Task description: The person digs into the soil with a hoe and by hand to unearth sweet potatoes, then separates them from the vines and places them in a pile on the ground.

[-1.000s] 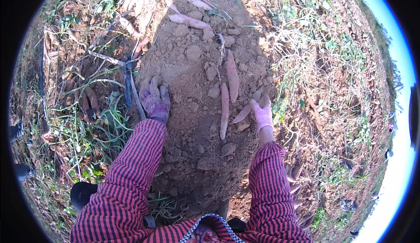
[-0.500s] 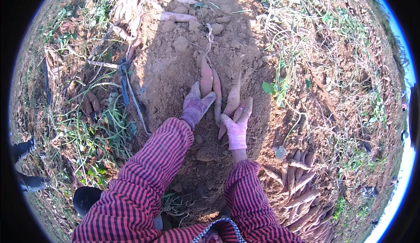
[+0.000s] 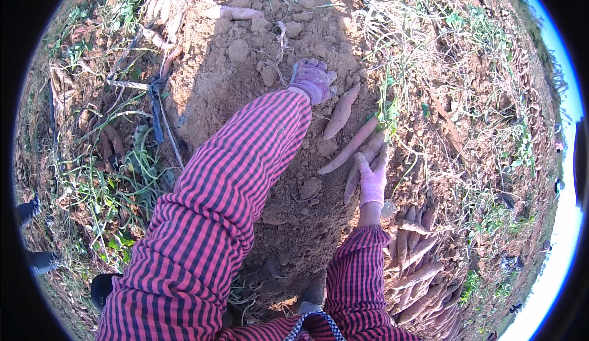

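My left hand (image 3: 313, 82), in a dirty purple-pink glove, is on the soil ahead with its fingers bent down. Whatever is under those fingers is hidden. My right hand (image 3: 372, 180), in a pink glove, lies lower and to the right, thumb and fingers around a sweet potato (image 3: 351, 184) that slants beneath the thumb. Against it, on the left, rests a long thin sweet potato (image 3: 348, 147). One more plump sweet potato (image 3: 342, 113) lies on the dirt between my two hands.
Many sweet potatoes (image 3: 423, 273) are heaped at the lower right. Another pile (image 3: 165, 0) sits at the far left, with a single root (image 3: 236, 13) beside it. Cut vines (image 3: 423, 53) cover the ground to the right. A dark strip (image 3: 156, 111) and green stems lie left.
My left hand has let go of the sweet potatoes and reached forward onto the soil. The sweet potatoes have shifted rightward, and my right hand has moved right with them.
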A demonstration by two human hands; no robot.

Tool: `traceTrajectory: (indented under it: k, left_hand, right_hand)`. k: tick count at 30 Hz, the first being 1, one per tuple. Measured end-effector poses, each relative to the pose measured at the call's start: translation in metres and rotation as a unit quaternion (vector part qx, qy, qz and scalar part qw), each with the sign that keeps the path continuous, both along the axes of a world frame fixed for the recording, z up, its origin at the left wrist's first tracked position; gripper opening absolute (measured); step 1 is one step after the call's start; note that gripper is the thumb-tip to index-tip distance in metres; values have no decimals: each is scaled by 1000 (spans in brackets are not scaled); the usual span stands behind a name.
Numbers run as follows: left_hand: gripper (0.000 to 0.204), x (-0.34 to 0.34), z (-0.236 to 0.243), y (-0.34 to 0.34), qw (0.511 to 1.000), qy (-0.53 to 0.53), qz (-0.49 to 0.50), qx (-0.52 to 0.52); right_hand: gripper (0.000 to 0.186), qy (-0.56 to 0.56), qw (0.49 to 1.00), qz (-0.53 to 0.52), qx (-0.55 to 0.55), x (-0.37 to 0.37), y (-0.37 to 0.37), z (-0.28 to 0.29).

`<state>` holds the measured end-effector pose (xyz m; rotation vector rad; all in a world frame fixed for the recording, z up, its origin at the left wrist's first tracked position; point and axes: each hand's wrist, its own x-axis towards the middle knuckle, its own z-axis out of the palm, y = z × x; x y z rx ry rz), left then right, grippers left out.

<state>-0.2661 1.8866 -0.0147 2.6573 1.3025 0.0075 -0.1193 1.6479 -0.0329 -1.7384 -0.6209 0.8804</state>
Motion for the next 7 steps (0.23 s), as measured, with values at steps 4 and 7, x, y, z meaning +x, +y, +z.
traceTrajectory:
  k: [4,7]
  left_hand:
    - [46,-25,14,-40,992,38,8,-119]
    - [47,-82,28,-83,985,55,14,-162]
  right_hand:
    - [89,-236,938,9,-253,-1,-4,28]
    - [83,-367,892,0,-264,-28,-12,48]
